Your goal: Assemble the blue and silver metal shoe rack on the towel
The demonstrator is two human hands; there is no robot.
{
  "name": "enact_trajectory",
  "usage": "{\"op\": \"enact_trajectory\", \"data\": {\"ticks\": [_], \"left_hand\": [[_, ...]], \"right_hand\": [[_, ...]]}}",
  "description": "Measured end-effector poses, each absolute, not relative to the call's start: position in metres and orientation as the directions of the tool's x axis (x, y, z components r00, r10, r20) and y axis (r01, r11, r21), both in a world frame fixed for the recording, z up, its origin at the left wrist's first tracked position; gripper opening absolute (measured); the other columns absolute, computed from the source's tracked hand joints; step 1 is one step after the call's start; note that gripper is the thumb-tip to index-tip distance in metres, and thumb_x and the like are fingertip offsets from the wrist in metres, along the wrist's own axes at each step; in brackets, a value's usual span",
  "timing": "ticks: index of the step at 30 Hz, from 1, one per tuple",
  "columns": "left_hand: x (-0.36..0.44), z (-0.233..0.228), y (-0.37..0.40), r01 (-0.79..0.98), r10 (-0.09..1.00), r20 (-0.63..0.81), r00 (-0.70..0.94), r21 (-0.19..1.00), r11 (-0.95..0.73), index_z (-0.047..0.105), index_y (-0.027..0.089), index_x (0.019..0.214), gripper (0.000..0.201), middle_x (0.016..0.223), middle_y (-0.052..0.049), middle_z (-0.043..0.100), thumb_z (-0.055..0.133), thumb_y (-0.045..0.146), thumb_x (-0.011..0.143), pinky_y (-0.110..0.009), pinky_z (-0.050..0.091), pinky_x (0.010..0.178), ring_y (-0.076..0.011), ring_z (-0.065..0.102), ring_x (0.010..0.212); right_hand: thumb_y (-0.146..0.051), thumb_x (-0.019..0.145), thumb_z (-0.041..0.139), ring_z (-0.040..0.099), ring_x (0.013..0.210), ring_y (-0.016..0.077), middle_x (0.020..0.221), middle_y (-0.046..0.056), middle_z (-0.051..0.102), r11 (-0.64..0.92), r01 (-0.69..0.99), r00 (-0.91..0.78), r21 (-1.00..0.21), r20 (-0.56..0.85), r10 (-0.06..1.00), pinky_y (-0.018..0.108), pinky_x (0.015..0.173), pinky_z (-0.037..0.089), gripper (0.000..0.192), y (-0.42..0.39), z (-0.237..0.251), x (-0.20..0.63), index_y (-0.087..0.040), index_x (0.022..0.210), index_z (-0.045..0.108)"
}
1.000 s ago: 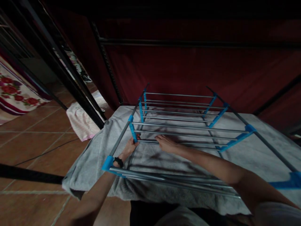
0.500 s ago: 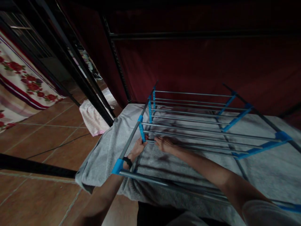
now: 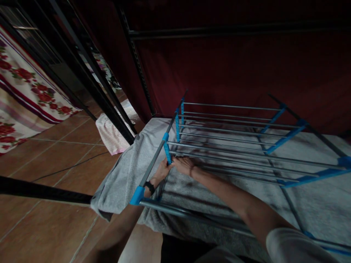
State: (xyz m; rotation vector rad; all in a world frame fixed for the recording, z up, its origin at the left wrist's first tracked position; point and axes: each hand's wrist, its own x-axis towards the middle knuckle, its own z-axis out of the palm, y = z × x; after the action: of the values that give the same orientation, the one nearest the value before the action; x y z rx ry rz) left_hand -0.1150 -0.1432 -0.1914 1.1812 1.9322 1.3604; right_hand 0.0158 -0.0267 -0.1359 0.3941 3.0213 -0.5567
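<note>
A shoe-rack-like frame of grey metal tubes (image 3: 225,157) and blue plastic brackets lies on a grey blanket (image 3: 123,179). My left hand (image 3: 162,170), with a dark band at the wrist, is closed round the lower end of the left blue bracket (image 3: 167,152). Right beside it, my right hand (image 3: 183,165) is closed round the left end of a low tube, at the bracket. Its fingers partly hide where tube and bracket meet. In front of both wrists runs a thicker tube (image 3: 175,211) from a blue corner joint (image 3: 137,195).
Black metal posts (image 3: 90,84) stand at the left, and a dark red curtain (image 3: 233,73) hangs behind the rack. A striped cloth (image 3: 111,135) hangs low past the posts. Flowered fabric (image 3: 35,91) hangs at far left over a tiled floor (image 3: 55,157) with a cable.
My right hand has moved left along the tube, up against the bracket and my left hand. The left hand keeps its hold. The view has shifted slightly.
</note>
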Motion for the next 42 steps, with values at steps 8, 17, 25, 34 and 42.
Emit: {"op": "enact_trajectory", "data": {"ticks": [8,17,25,34,42], "left_hand": [[-0.114,-0.191,-0.142,0.324,0.869,0.071,-0.490,0.940,0.106,0.065,0.022,0.102,0.025,0.102,-0.008,0.074,0.064,0.035,0.081,-0.043,0.050,0.098,-0.0295,0.062,0.109],[-0.107,-0.183,-0.143,0.326,0.874,0.076,-0.479,0.940,0.097,0.064,0.019,0.101,0.023,0.098,-0.008,0.074,0.055,0.022,0.081,-0.041,0.051,0.100,-0.0265,0.064,0.106],[-0.106,-0.181,-0.143,0.334,0.869,0.050,-0.491,0.933,0.135,0.064,0.019,0.097,0.019,0.094,-0.007,0.074,0.053,0.021,0.081,-0.041,0.052,0.095,-0.0268,0.064,0.101],[-0.107,-0.186,-0.142,0.338,0.863,0.062,-0.501,0.932,0.129,0.065,0.021,0.103,0.029,0.100,-0.006,0.075,0.050,0.016,0.078,-0.042,0.051,0.101,-0.0259,0.065,0.105],[-0.105,-0.184,-0.142,0.320,0.861,0.059,-0.506,0.939,0.124,0.066,0.018,0.106,0.028,0.099,-0.006,0.074,0.058,0.028,0.082,-0.042,0.052,0.098,-0.0248,0.065,0.099]], "right_hand": [[-0.029,0.105,0.040,0.067,0.097,0.0252,0.113,0.014,0.071,0.899,0.242,-0.970,-0.364,-0.091,0.224,0.032,0.084,0.049,0.032,-0.025,-0.132,0.012,-0.014,0.128,0.058],[-0.052,0.101,0.049,0.067,0.091,0.0243,0.103,0.009,0.073,0.851,0.320,-0.947,-0.417,-0.134,0.291,0.032,0.079,0.048,0.040,-0.026,-0.130,0.009,-0.022,0.123,0.064],[-0.037,0.104,0.045,0.066,0.097,0.0205,0.108,0.009,0.072,0.826,0.342,-0.940,-0.449,-0.165,0.299,0.028,0.081,0.047,0.029,-0.029,-0.132,0.001,-0.021,0.117,0.066],[-0.049,0.101,0.049,0.067,0.099,0.0267,0.110,0.012,0.072,0.795,0.406,-0.914,-0.451,-0.198,0.355,0.034,0.081,0.049,0.034,-0.032,-0.131,-0.004,-0.025,0.114,0.069],[-0.032,0.101,0.050,0.064,0.092,0.0193,0.103,0.007,0.073,0.801,0.355,-0.935,-0.482,-0.174,0.309,0.025,0.074,0.044,0.025,-0.028,-0.124,-0.002,-0.019,0.107,0.070]]}}
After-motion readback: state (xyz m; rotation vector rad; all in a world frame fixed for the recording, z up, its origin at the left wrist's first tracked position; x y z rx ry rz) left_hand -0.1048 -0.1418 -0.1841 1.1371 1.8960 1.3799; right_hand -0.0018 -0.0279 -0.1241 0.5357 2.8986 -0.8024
